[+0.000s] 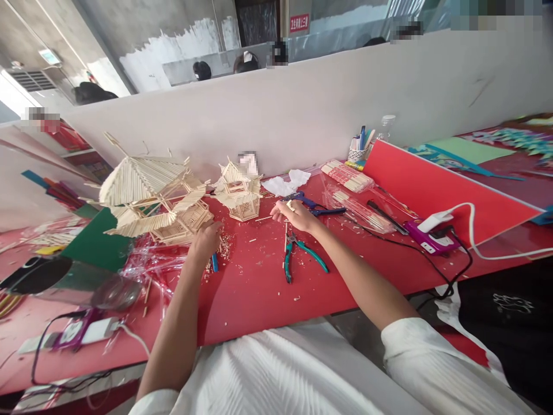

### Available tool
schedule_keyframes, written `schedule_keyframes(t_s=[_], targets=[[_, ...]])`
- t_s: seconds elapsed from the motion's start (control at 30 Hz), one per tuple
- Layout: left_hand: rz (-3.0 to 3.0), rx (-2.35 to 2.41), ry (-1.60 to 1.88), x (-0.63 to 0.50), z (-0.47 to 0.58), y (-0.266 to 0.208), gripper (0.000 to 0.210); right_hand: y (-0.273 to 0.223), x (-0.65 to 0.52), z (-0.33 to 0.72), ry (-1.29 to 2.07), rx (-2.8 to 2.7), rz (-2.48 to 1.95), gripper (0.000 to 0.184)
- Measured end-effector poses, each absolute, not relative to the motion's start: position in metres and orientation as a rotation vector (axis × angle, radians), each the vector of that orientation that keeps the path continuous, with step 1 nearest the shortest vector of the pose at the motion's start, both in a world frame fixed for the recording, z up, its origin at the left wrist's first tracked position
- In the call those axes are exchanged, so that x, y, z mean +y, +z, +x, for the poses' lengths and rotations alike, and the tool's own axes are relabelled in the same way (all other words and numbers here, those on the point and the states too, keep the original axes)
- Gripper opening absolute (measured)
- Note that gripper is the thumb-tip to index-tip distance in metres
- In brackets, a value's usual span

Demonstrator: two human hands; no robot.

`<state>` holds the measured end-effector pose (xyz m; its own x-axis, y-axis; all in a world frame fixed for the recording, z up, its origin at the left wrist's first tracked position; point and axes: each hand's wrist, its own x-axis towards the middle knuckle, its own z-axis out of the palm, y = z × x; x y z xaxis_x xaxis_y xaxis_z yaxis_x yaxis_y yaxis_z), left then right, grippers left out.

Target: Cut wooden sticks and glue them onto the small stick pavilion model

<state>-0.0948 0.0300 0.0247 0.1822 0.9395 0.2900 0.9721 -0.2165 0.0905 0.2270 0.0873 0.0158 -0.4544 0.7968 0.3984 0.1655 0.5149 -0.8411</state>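
My left hand (205,239) is at the lower right edge of a large pavilion model (147,184) built from thin wooden sticks. Its fingers are mostly hidden behind the back of the hand, so a grip on the model cannot be made out. My right hand (298,215) is above the table with its fingers curled together; whatever is between them is too small to name. Just beyond it lies a blue glue gun (306,200). A smaller stick pavilion (240,193) stands between the hands, farther back. Green-handled pliers (298,253) lie open below my right hand.
Stick scraps (224,245) litter the red table (254,294). Packs of sticks (348,176), a purple power strip (432,236) with cables and a leaning red board (449,190) are to the right. A clear plastic jar (99,285) lies at left. A pale partition (302,109) rises behind.
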Motion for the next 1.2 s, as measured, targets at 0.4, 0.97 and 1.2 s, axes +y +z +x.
schedule_keyframes(t_s=[0.4, 0.97, 1.2], targets=[[-2.233, -2.074, -0.427, 0.019, -0.077, 0.041, 0.026, 0.016, 0.086, 0.226, 0.967, -1.924, -0.803, 0.068], [-3.197, -1.422, -0.358, -0.023, 0.027, 0.007, 0.021, 0.016, 0.086, 0.227, 0.985, -1.938, -0.824, 0.068], [-3.218, -1.351, -0.387, -0.022, 0.027, 0.004, 0.013, 0.02, 0.084, 0.226, 1.005, -1.935, -0.763, 0.067]])
